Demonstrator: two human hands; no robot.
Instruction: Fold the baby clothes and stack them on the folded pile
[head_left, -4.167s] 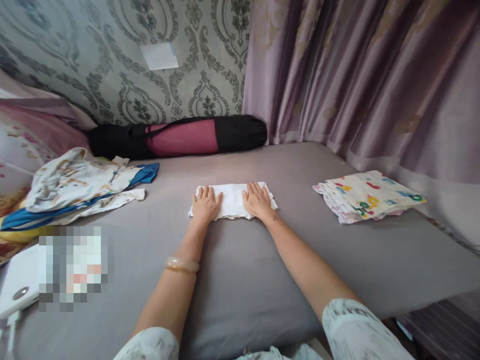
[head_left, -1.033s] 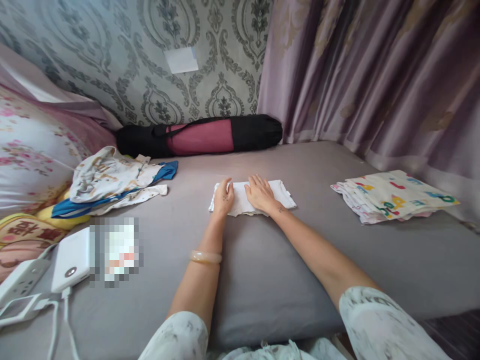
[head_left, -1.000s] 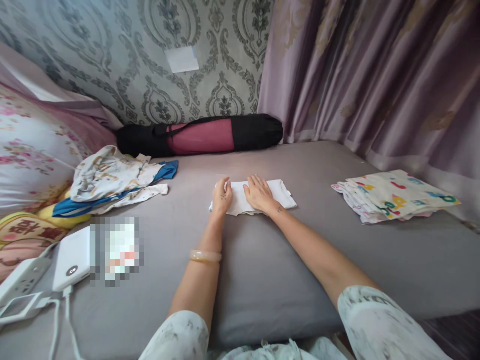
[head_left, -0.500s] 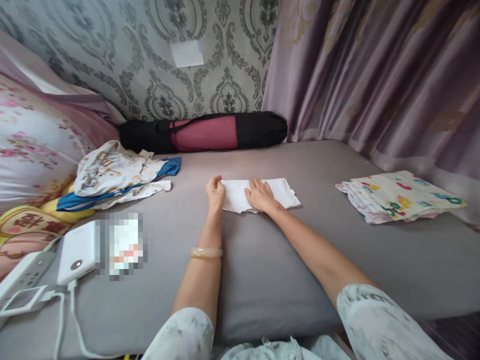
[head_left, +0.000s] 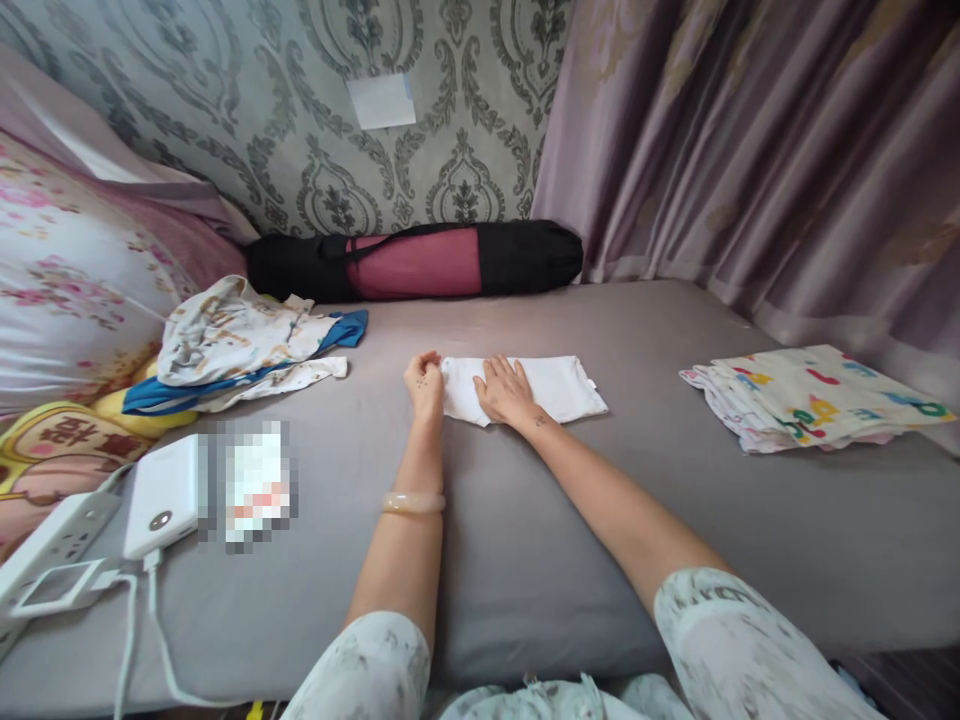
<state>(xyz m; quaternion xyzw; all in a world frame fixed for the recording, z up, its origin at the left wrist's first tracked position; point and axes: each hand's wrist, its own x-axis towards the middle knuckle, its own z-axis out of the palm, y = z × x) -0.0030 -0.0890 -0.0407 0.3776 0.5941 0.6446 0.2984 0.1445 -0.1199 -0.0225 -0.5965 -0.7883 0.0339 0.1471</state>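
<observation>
A folded white garment [head_left: 562, 385] lies flat on the grey bed sheet, with a small tag at its right edge. My right hand [head_left: 507, 390] rests palm down on its middle, fingers stretched and a little spread. At the left end of the garment is my left hand [head_left: 424, 382], its fingers curled in against the edge. The fingertips are partly hidden, but they seem to pinch the cloth there.
A pile of folded clothes [head_left: 817, 395] lies to the right. Loose clothes [head_left: 240, 335] lie at the left near a floral pillow [head_left: 67, 270]. A power bank [head_left: 163, 495] and power strip [head_left: 64, 540] with cables sit front left. A long black and maroon bag [head_left: 412, 262] lines the wall.
My right hand has slid left along the garment, toward its left part. My left hand has shifted slightly left at the edge. The camera view has turned a little.
</observation>
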